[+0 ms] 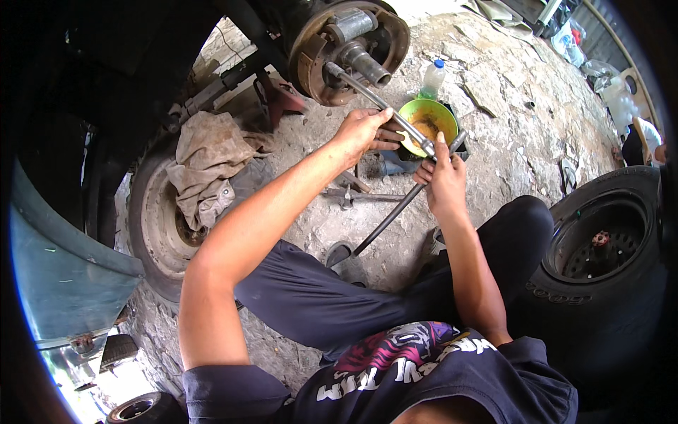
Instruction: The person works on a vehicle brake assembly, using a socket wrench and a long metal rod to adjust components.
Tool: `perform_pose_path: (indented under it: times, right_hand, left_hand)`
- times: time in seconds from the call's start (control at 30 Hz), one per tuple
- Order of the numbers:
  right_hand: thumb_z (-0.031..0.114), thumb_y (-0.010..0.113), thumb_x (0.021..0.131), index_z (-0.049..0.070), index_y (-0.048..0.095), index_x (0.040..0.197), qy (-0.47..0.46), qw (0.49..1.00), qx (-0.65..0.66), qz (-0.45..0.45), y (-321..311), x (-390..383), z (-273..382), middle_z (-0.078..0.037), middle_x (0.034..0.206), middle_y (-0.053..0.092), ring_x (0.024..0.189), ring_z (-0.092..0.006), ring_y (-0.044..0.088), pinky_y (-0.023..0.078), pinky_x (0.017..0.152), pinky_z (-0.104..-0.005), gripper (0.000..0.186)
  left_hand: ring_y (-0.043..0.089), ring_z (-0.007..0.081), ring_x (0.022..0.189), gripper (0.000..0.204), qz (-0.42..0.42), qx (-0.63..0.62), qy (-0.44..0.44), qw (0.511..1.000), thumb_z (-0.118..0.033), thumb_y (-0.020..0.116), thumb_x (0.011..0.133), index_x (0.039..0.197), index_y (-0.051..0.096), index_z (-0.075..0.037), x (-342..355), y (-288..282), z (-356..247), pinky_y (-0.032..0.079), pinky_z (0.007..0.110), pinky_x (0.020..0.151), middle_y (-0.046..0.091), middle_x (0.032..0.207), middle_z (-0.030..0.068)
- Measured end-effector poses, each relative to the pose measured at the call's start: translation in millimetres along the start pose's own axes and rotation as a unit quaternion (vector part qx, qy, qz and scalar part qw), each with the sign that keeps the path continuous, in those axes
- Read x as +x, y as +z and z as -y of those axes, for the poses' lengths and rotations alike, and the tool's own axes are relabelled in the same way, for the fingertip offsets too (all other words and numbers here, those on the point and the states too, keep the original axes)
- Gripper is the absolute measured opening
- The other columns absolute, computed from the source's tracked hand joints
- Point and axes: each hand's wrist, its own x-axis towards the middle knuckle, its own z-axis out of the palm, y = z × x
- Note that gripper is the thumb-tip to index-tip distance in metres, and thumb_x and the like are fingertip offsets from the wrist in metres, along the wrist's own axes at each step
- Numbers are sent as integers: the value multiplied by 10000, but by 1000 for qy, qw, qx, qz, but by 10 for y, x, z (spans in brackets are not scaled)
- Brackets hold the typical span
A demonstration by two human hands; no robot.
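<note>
I've got the left hand (pixel 364 134) pinching the steel bar (pixel 374 99), thumb on top, fingers curled beneath; the right hand (pixel 446 180) closes round the dark cross handle (pixel 395 213) near their joint. The bar reaches up to the hub assembly (pixel 367 65), brake parts exposed, no wheel mounted: that much looks done. The work at the bar's far end seems unfinished; whether anything's loosened, I can't tell. Swinging room's tight: the green bowl (pixel 456 128) sits just beside, trouser leg (pixel 318 290) below, roomier stony ground (pixel 515 134) rightward.
</note>
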Motion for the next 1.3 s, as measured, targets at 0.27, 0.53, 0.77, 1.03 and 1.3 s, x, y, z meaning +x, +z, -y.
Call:
perform_pose_path:
  times: [0.27,0.53,0.77,1.03,1.3]
  right_hand:
    - [221,442,1024,87,428,905,193,933,302,35,-16,-55,120,45,643,393,537,-65,376,384,550,-267,180]
    - [193,429,1019,36,455,851,201,896,397,8,112,-124,63,2,650,442,558,-102,455,475,611,-290,231]
    - [240,427,1021,-21,515,975,181,914,363,23,106,-155,-175,-94,835,581,675,-182,585,566,692,-369,279]
    - [157,453,985,-43,526,1038,199,908,367,22,90,-252,91,-104,872,620,718,-177,615,552,599,-275,220]
    - [113,423,973,-126,447,1084,240,839,485,62,-341,-449,239,-9,688,435,558,-85,418,417,597,-239,265]
  left_hand:
    - [612,242,1076,534,197,205,-50,958,-335,597,956,1358,452,-16,-249,-293,139,544,386,877,638,1123,129]
    - [430,353,1291,1241,33,395,339,853,-460,937,471,1467,301,-80,-690,87,59,376,453,1078,337,1449,209]
    - [371,344,1339,877,5,425,430,797,-372,904,571,1326,512,-163,-703,214,-137,344,478,1088,398,1411,130]
    - [560,230,1126,382,41,459,483,744,-248,841,673,1030,732,-170,-617,299,-223,435,399,952,619,1105,36]
    - [528,269,1201,705,81,432,372,817,-320,834,688,1326,577,-164,-902,589,-165,373,461,1057,598,1203,60]
